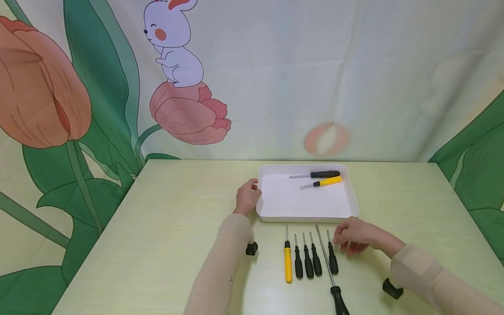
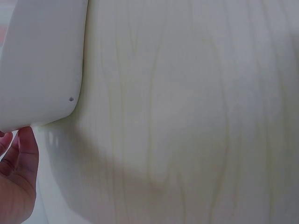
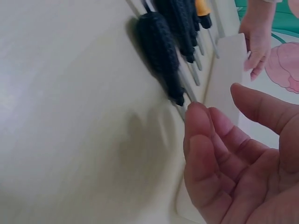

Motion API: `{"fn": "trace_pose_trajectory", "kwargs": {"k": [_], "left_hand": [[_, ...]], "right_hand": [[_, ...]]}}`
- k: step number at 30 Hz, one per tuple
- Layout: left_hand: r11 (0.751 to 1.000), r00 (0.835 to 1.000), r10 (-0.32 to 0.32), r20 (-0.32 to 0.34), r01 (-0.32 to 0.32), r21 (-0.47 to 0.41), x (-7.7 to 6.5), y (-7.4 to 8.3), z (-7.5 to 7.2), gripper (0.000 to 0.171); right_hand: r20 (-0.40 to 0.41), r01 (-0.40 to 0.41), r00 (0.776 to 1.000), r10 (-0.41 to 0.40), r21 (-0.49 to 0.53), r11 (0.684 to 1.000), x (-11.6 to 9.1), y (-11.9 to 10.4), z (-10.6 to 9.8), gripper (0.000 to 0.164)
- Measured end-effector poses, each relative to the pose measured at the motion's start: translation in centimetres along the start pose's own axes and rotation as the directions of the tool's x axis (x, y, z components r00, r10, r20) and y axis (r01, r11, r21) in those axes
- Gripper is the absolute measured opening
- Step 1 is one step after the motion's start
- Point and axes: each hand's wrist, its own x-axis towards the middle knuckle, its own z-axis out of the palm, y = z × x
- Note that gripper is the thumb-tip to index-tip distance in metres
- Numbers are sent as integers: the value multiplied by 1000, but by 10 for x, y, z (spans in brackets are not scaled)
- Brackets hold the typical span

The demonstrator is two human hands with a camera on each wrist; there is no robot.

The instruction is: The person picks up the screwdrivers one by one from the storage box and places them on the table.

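Observation:
My left hand [image 1: 247, 196] holds the left end of a shallow white tray [image 1: 283, 203], its fingertips at the rim. In the left wrist view its fingers [image 2: 29, 147] meet the tray's outer wall. Inside the tray lie a black screwdriver [image 1: 325, 174] and a yellow one [image 1: 330, 181]. My right hand [image 1: 359, 236] hovers at the right end of a row of screwdrivers, fingers loosely bent and thumb apart, holding nothing. Its fingertips come close to the shaft of the rightmost black screwdriver [image 1: 333, 259], whose dark handle [image 3: 159, 49] shows in the right wrist view.
In the row before the tray are a yellow screwdriver [image 1: 288, 262], several small black screwdrivers [image 1: 308, 264] and a long black-handled screwdriver [image 1: 337, 299] lying aslant. A printed curtain [image 1: 267, 87] hangs behind the pale wooden table [image 1: 177, 210].

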Motion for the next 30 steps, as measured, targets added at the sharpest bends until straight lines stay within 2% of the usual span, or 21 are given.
{"fn": "trace_pose_trajectory", "kwargs": {"k": [9, 16, 21, 30], "left_hand": [[1000, 1000, -3, 2, 3, 1, 1, -1, 0, 38], [1000, 1000, 2, 2, -2, 10, 2, -2, 1, 39], [1000, 1000, -10, 7, 10, 3, 3, -2, 1, 39], [999, 999, -40, 23, 41, -14, 2, -1, 0, 39]], "right_hand": [[-1, 63, 998, -63, 26, 998, 4, -7, -13, 17], [-23, 105, 994, -104, 33, 994, 8, -15, -25, 24], [-90, 155, 985, -151, 40, 987, 13, -22, -32, 30], [-239, 226, 948, -209, 48, 973, 30, -26, -38, 34]]}}
